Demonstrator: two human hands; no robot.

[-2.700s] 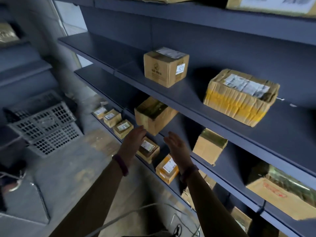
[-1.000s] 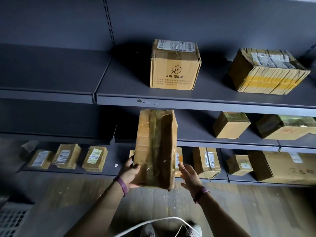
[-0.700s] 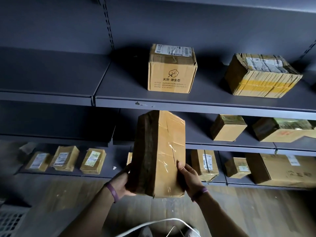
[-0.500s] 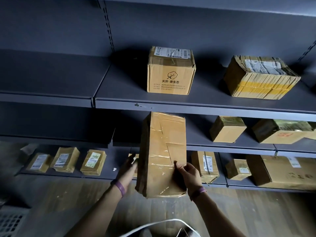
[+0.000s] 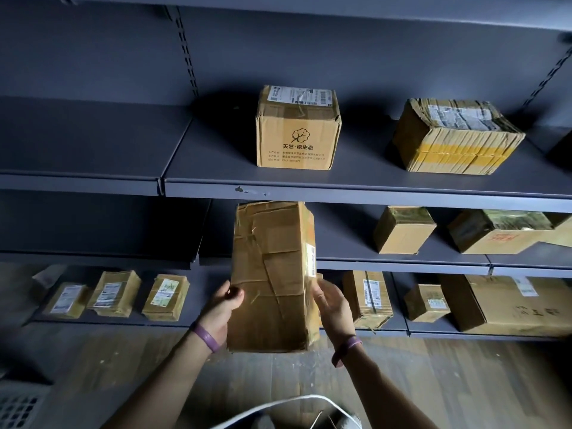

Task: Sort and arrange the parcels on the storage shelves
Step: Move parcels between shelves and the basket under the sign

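Tall box in both hands, in front of the shelves and not yet placed.
My left hand (image 5: 224,308) grips the box (image 5: 272,274) low on its left side, thumb on the front; my right hand (image 5: 332,308) cups its lower right edge. Its top sits just under the upper shelf (image 5: 387,193) front edge. Other parcels (image 5: 297,131) already rest on three levels, so I judge the sorting to be midway.

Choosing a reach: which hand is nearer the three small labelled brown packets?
Left. Left hand holds the tall cardboard box's side toward the packets; right hand, the far side.
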